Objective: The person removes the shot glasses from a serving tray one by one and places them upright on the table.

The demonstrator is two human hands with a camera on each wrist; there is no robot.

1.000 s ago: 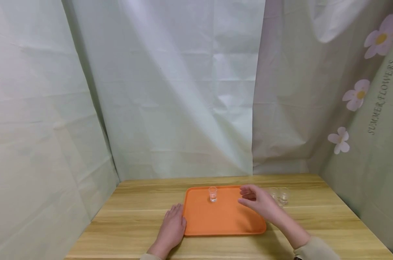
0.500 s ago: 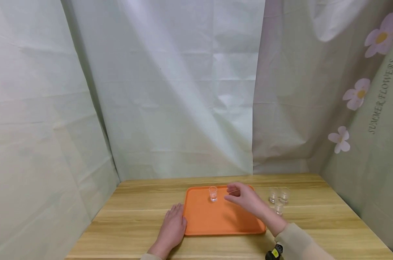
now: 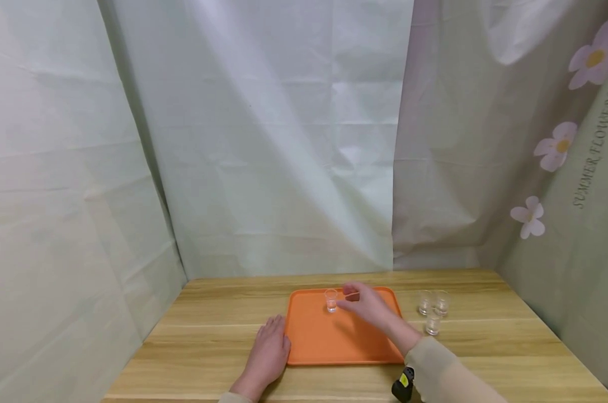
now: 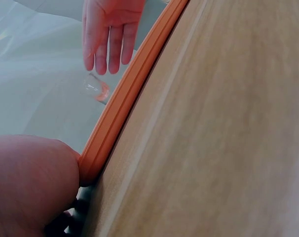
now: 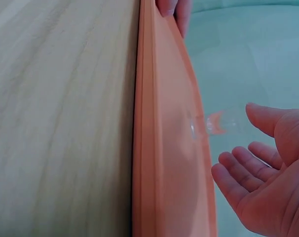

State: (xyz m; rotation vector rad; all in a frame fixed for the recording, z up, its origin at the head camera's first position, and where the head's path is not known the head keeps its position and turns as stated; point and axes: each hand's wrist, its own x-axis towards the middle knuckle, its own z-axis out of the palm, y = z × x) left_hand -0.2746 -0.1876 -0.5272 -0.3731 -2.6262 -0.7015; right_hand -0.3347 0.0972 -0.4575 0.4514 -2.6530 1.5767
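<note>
A small clear shot glass (image 3: 331, 301) stands upright on the orange tray (image 3: 329, 341), toward its far side. Just right of that glass is my right hand (image 3: 366, 305), thumb and fingers spread apart with nothing between them. In the right wrist view a gap shows between this hand (image 5: 270, 173) and the glass (image 5: 219, 122). My left hand (image 3: 267, 350) lies on the table against the tray's left edge, fingers extended. The left wrist view shows its near part (image 4: 33, 182) touching the tray rim (image 4: 117, 108); the fingers are out of sight there.
To the right of the tray, several similar shot glasses (image 3: 433, 323) stand close together on the wooden table (image 3: 490, 347). Pale curtains (image 3: 283, 140) hang behind the table and at both sides. A dark device (image 3: 403, 385) sits at my right wrist.
My right hand has moved left over the tray, from near its right side to beside the single glass. The group of glasses has come into fuller view. The left hand stays put.
</note>
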